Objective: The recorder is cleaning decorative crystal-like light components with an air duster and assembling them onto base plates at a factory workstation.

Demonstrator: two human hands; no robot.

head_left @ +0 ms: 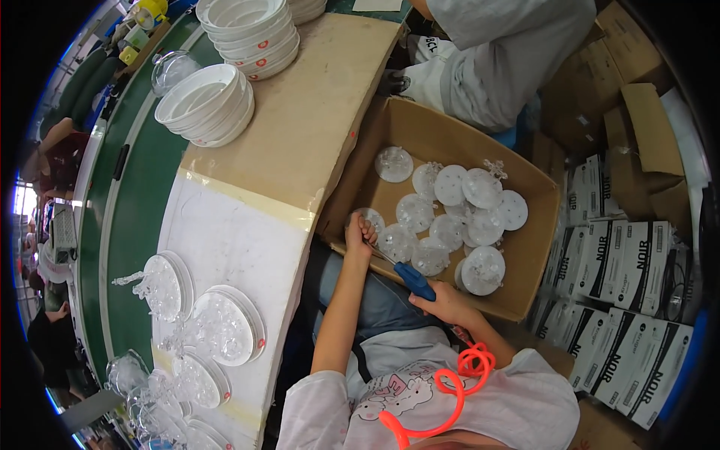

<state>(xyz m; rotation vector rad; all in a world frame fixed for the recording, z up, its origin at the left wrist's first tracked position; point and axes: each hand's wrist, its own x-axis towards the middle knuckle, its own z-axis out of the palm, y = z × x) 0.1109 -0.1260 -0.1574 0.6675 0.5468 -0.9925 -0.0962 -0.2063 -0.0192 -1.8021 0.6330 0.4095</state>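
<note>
My left hand (361, 234) is closed at the near left wall of an open cardboard box (541, 262), beside a clear-and-white round disc (373, 218). What its fingers grip is hidden. My right hand (442, 301) is wrapped around a blue hand tool (414, 280) with a thin metal shaft pointing at my left fingers. An orange coiled hose (450, 382) loops near my right wrist and over my shirt. Inside the box lie several round white discs with clear plastic parts (484, 270), some overlapping.
To the left, a bench (225, 225) holds stacked white rings (206, 105) and several white discs with clear fittings (225, 326). A green conveyor (131, 202) runs beyond it. Another person (487, 67) sits past the box. Cartons (622, 262) are piled on the right.
</note>
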